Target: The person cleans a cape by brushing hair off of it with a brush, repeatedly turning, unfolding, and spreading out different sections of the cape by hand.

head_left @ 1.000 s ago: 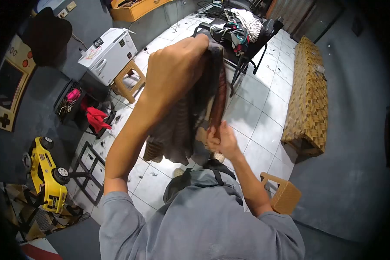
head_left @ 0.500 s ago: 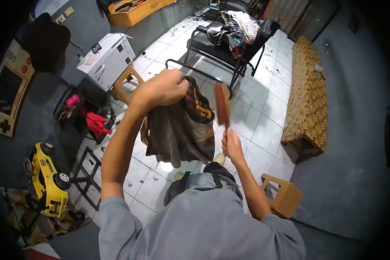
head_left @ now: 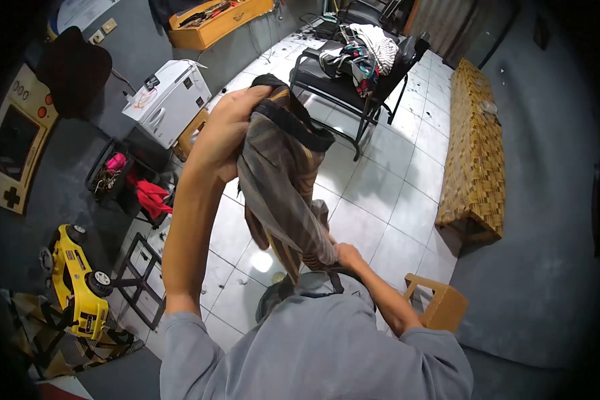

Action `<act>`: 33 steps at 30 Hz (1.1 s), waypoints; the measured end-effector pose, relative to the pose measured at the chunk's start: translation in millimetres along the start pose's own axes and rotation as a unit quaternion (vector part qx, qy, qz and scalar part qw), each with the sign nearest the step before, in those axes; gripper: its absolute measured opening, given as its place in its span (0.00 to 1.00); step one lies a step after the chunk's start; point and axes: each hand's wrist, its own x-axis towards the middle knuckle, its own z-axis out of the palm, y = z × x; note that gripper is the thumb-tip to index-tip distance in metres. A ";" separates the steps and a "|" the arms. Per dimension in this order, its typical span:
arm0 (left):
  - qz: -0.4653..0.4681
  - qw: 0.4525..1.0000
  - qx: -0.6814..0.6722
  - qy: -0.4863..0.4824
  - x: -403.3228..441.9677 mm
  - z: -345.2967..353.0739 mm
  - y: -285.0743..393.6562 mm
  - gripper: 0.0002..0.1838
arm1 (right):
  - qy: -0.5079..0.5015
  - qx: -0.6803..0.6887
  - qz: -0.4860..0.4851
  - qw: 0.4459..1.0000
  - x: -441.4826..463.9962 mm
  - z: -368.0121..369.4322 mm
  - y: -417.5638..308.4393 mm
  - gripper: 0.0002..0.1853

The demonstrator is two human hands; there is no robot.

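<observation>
Left hand (head_left: 225, 128), closed on striped grey-brown cloth garment (head_left: 275, 167) near centre, lets it hang toward five o'clock, where right hand (head_left: 348, 255) meets its lower end, can't tell whether gripping.

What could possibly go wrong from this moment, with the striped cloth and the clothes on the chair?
The striped cloth hangs above a dark-speckled floor; if the left hand slips, it may get dirty.
Folds partly hide what the right hand does, so something could snag.
The heaped clothes might slide off the chair.
</observation>
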 end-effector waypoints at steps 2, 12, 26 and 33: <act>-0.008 0.999 -0.041 0.029 -9.0 0.7 -5.2 0.15 | 0.083 0.128 0.122 0.981 4.2 -12.1 9.8 0.18; -0.096 0.969 -0.212 0.077 -2.3 32.0 -68.3 0.16 | 0.412 0.511 -0.119 0.745 -28.3 -205.2 -187.6 0.21; 0.033 0.949 -0.285 0.128 -34.4 7.2 -50.0 0.17 | 0.136 0.306 0.125 0.934 3.7 -46.2 -17.2 0.23; 0.174 0.922 -0.129 0.321 -11.8 6.5 -105.7 0.15 | 0.158 0.758 -0.059 0.630 -60.1 -220.0 -186.8 0.19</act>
